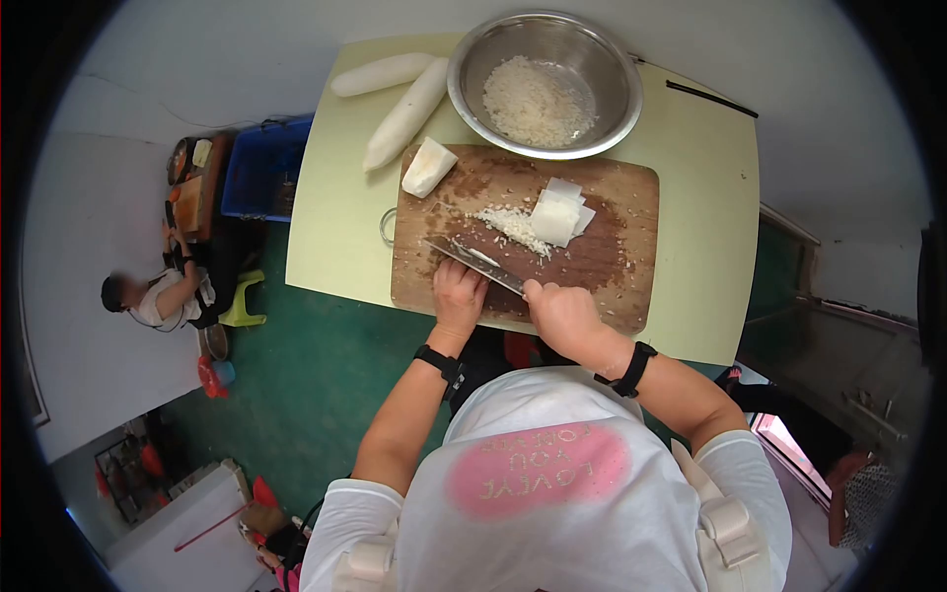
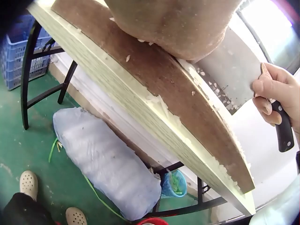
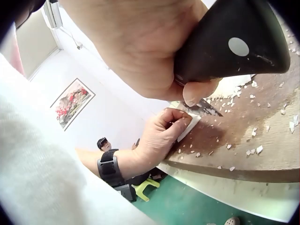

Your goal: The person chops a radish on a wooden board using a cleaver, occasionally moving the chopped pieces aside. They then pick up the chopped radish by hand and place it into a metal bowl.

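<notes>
My right hand (image 1: pixel 570 321) grips the black handle (image 3: pixel 234 42) of a cleaver (image 1: pixel 485 266), whose broad blade stands over the near part of a wooden chopping board (image 1: pixel 626 281). Beside the blade, my left hand (image 1: pixel 460 296) has its fingers bent on the board. In the right wrist view, its thumb and fingers pinch a thin white radish piece (image 3: pixel 190 127) near the cutting edge. Finely chopped white bits (image 1: pixel 513 225) lie beyond the blade, next to a stack of square white slices (image 1: pixel 557 217). A peeled radish chunk (image 1: pixel 428 168) rests at the board's far left corner.
Two whole white radishes (image 1: pixel 406 113) lie on the pale green table (image 1: pixel 335 227) beyond the board. A steel bowl (image 1: pixel 617 94) with chopped white bits stands at the back. A ring-shaped thing (image 1: pixel 386 227) lies by the board's left edge. Another person (image 1: pixel 178 291) sits far left.
</notes>
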The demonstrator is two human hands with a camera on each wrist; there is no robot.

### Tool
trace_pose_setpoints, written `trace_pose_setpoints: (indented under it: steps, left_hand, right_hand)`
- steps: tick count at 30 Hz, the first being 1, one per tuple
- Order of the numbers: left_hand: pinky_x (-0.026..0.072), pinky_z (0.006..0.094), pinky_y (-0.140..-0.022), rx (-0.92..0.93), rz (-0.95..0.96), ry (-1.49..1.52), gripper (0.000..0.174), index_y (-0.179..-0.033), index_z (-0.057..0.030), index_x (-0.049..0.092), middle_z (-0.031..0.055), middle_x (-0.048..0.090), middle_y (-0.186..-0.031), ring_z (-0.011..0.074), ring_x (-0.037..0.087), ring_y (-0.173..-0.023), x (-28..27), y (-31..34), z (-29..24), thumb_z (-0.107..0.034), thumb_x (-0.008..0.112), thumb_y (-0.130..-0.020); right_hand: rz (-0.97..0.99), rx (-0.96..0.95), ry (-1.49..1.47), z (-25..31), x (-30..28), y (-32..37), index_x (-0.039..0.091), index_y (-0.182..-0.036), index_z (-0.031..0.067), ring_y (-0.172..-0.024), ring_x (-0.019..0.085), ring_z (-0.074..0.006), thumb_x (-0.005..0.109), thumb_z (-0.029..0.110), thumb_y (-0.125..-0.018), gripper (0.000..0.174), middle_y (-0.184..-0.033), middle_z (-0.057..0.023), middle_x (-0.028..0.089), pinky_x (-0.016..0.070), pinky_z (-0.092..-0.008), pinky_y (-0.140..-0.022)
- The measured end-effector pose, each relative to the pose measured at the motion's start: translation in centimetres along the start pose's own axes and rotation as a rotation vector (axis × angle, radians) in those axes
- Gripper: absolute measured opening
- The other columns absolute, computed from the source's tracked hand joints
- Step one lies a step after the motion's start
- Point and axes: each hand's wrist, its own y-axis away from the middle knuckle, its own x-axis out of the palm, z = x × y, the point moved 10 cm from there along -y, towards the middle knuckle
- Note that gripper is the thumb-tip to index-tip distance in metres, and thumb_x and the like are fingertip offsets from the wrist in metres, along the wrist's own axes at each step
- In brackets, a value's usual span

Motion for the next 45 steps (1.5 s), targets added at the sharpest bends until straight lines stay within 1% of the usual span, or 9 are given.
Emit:
trace_pose_setpoints:
  steps: [5, 8, 18, 21, 24, 30, 34, 36, 45]
  left_hand:
    - [0.0448, 0.0412, -0.077, 0.030, -0.068, 0.071, 0.013, -0.083, -0.0055, 0.063, 0.0078, 0.060, -0.091, 0.0290, 0.056, -0.089, -1.0, -0.8, -0.8, -0.006, 0.069, -0.071]
    - [0.0447, 0.0402, -0.078, 0.020, -0.068, 0.060, 0.012, -0.082, -0.0058, 0.063, 0.0070, 0.060, -0.088, 0.0276, 0.057, -0.087, -1.2, -1.0, -1.0, -0.005, 0.068, -0.072]
    - [0.0444, 0.0401, -0.078, 0.014, -0.058, 0.046, 0.011, -0.083, -0.0066, 0.064, 0.0066, 0.060, -0.089, 0.0277, 0.056, -0.088, -1.1, -0.9, -1.0, -0.006, 0.068, -0.073]
    - [0.0445, 0.0401, -0.078, 0.003, -0.064, 0.038, 0.011, -0.083, -0.0067, 0.064, 0.0066, 0.060, -0.089, 0.0277, 0.056, -0.089, -1.2, -0.8, -0.9, -0.006, 0.068, -0.073]
    - [0.0447, 0.0404, -0.078, 0.014, -0.067, 0.036, 0.011, -0.082, -0.0065, 0.064, 0.0068, 0.060, -0.089, 0.0278, 0.056, -0.089, -1.2, -1.0, -1.1, -0.006, 0.068, -0.072]
    - [0.0450, 0.0404, -0.078, 0.024, -0.081, 0.046, 0.013, -0.083, -0.0063, 0.063, 0.0071, 0.060, -0.090, 0.0281, 0.056, -0.088, -1.3, -0.9, -1.2, -0.005, 0.069, -0.071]
    - [0.0453, 0.0404, -0.077, 0.021, -0.081, 0.039, 0.015, -0.085, -0.0061, 0.063, 0.0076, 0.060, -0.090, 0.0285, 0.056, -0.088, -1.2, -1.0, -1.0, -0.005, 0.069, -0.071]
    - [0.0454, 0.0404, -0.077, 0.028, -0.079, 0.039, 0.016, -0.085, -0.0059, 0.063, 0.0080, 0.060, -0.091, 0.0288, 0.056, -0.088, -0.9, -0.5, -0.8, -0.006, 0.070, -0.071]
    - [0.0440, 0.0465, -0.084, 0.007, -0.010, 0.010, 0.027, -0.092, -0.0038, 0.065, 0.0125, 0.060, -0.096, 0.0370, 0.054, -0.096, -0.1, -0.2, -0.3, -0.006, 0.071, -0.066]
  right_hand:
    - [-0.036, 0.071, -0.038, -2.0, -1.7, 0.3, 0.052, -0.085, 0.0057, -0.058, 0.063, -0.0320, 0.056, 0.010, -0.082, 0.006, -0.067, -0.0137, 0.060, 0.0503, -0.0427, -0.052]
    - [-0.027, 0.092, -0.035, -3.4, -1.5, 1.3, 0.052, -0.084, 0.0053, -0.058, 0.063, -0.0331, 0.056, 0.010, -0.082, 0.007, -0.067, -0.0147, 0.060, 0.0496, -0.0440, -0.052]
    - [0.000, 0.089, -0.034, -4.4, -1.0, 2.0, 0.050, -0.082, 0.0037, -0.057, 0.062, -0.0342, 0.057, 0.008, -0.080, 0.009, -0.064, -0.0161, 0.060, 0.0480, -0.0451, -0.051]
    - [-0.044, 0.066, -0.062, -4.3, -1.8, 2.3, 0.050, -0.082, 0.0038, -0.057, 0.062, -0.0342, 0.058, 0.009, -0.080, 0.009, -0.064, -0.0161, 0.059, 0.0478, -0.0452, -0.051]
    - [0.018, 0.084, -0.024, -4.9, -1.0, 2.3, 0.050, -0.082, 0.0036, -0.057, 0.062, -0.0343, 0.059, 0.009, -0.079, 0.011, -0.064, -0.0161, 0.060, 0.0478, -0.0453, -0.051]
    - [0.013, 0.078, -0.016, -5.1, -0.9, 2.6, 0.050, -0.083, 0.0038, -0.058, 0.061, -0.0350, 0.059, 0.010, -0.079, 0.012, -0.064, -0.0158, 0.060, 0.0476, -0.0454, -0.051]
    - [0.044, 0.090, -0.056, -4.6, -1.4, 2.4, 0.051, -0.087, 0.0042, -0.060, 0.061, -0.0361, 0.057, 0.010, -0.083, 0.010, -0.067, -0.0166, 0.061, 0.0471, -0.0467, -0.054]
    - [0.003, 0.026, -0.142, -2.9, -2.1, 2.2, 0.051, -0.085, 0.0045, -0.059, 0.061, -0.0354, 0.057, 0.009, -0.083, 0.008, -0.066, -0.0165, 0.060, 0.0470, -0.0461, -0.052]
    - [0.036, 0.015, -0.074, -1.2, -0.1, 1.8, 0.050, -0.084, 0.0046, -0.057, 0.061, -0.0343, 0.056, 0.007, -0.080, 0.008, -0.066, -0.0157, 0.059, 0.0476, -0.0446, -0.049]
